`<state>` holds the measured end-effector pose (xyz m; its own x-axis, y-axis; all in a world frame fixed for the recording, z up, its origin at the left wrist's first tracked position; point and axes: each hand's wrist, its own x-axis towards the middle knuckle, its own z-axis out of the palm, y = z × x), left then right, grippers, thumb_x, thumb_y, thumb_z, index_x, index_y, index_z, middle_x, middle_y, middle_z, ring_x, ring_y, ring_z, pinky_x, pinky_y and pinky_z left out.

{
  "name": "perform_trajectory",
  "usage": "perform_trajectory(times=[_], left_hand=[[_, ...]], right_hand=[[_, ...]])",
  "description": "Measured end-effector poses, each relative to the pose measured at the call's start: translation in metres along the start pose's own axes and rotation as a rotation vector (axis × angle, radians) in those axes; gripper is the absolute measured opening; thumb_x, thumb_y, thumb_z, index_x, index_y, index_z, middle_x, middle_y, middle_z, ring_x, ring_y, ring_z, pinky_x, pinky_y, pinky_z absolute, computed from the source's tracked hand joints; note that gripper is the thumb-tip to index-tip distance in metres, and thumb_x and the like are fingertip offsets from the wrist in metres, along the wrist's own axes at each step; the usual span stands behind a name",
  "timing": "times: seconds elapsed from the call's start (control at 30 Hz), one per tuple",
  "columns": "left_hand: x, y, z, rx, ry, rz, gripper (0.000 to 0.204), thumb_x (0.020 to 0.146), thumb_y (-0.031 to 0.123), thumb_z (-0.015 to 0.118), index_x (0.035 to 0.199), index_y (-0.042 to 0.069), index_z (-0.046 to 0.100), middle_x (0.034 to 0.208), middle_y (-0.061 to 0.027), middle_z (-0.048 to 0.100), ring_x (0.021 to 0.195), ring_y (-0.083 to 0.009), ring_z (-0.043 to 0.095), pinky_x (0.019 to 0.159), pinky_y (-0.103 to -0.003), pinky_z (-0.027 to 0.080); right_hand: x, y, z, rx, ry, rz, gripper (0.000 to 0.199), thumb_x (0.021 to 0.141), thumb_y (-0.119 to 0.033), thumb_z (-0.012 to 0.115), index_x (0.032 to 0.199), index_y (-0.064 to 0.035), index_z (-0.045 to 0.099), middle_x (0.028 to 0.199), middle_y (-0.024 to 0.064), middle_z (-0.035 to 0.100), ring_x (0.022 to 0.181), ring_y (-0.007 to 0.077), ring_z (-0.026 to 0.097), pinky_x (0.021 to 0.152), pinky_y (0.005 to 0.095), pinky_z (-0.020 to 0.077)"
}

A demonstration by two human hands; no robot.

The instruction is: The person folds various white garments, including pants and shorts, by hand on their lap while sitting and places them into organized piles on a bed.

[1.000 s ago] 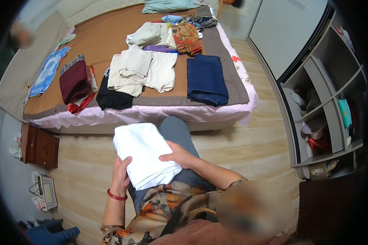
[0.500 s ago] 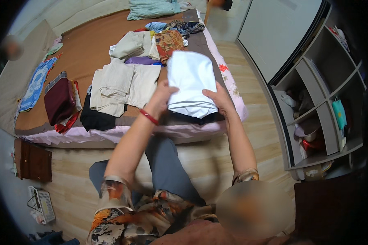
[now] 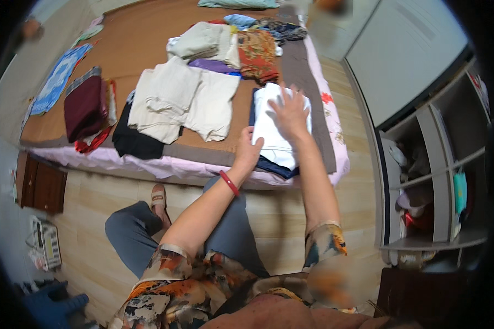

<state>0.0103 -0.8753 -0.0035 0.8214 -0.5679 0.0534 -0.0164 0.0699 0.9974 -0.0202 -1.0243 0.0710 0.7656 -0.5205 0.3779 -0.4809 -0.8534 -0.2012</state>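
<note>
A folded white garment lies on top of dark navy folded cloth near the bed's front right corner. My right hand rests on the white fabric with fingers spread. Along its left edge lies my left hand, the thumb on the white garment and the fingers partly hidden at the side. Just left of it are folded cream trousers, beside a black folded garment. A rust-orange patterned cloth lies beyond the white one.
The bed has a brown cover. At its left sit a maroon folded stack and a blue patterned cloth. More folded beige clothes and a purple piece lie farther back. An open shelf unit stands at the right, a small brown cabinet at the left.
The white garment, held up between both hands before, now lies on the navy cloth. My right hand has moved from its right edge onto its top. The view has shifted.
</note>
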Motion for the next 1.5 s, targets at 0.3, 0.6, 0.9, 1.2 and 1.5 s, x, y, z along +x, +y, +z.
perform_trajectory(times=[0.3,0.6,0.9,1.2,1.5], left_hand=[[-0.101,0.016,-0.048,-0.162,-0.181,-0.044,0.046,0.082,-0.002,0.061,0.125,0.001,0.043,0.115,-0.0103,0.055,0.104,-0.0147,0.054,0.084,-0.026,0.047],[-0.202,0.140,-0.113,-0.816,-0.859,-0.193,0.051,0.096,0.037,0.041,0.129,-0.002,0.045,0.126,-0.0174,0.052,0.117,-0.0238,0.050,0.094,-0.036,0.043],[-0.267,0.246,-0.163,-1.193,-1.477,0.116,0.117,0.071,0.082,0.041,0.143,-0.005,0.011,0.148,-0.0203,0.020,0.138,-0.0253,0.021,0.108,-0.036,0.022],[-0.279,0.226,-0.194,-0.933,-1.364,0.312,0.095,0.078,0.074,0.039,0.123,-0.008,0.050,0.121,-0.0261,0.053,0.111,-0.0394,0.053,0.091,-0.045,0.041],[-0.281,0.174,-0.209,-0.934,-1.113,0.233,0.059,0.088,0.046,0.056,0.116,-0.005,0.058,0.099,-0.0181,0.065,0.091,-0.0252,0.063,0.078,-0.033,0.048]], right_hand=[[-0.001,-0.009,0.031,-0.043,-0.327,0.126,0.068,0.086,-0.060,0.042,0.143,-0.0265,0.029,0.151,0.0127,0.018,0.138,0.0375,0.014,0.102,0.0681,0.0130],[0.002,-0.017,0.032,-0.079,-0.355,0.127,0.067,0.087,-0.061,0.040,0.143,-0.0260,0.029,0.151,0.0123,0.016,0.139,0.0369,0.014,0.102,0.0674,0.0151],[0.011,-0.019,0.035,-0.151,-0.427,0.156,0.067,0.088,-0.061,0.038,0.144,-0.0267,0.025,0.152,0.0128,0.014,0.139,0.0374,0.013,0.101,0.0682,0.0180],[0.027,-0.057,0.023,-0.265,-0.575,0.245,0.068,0.085,-0.052,0.044,0.144,-0.0240,0.025,0.149,0.0163,0.021,0.136,0.0376,0.021,0.099,0.0662,0.0222],[0.052,-0.217,0.102,0.401,-0.309,-0.367,0.082,0.073,-0.042,0.070,0.137,-0.0029,0.036,0.139,0.0249,0.036,0.130,0.0368,0.033,0.107,0.0410,0.0284]])
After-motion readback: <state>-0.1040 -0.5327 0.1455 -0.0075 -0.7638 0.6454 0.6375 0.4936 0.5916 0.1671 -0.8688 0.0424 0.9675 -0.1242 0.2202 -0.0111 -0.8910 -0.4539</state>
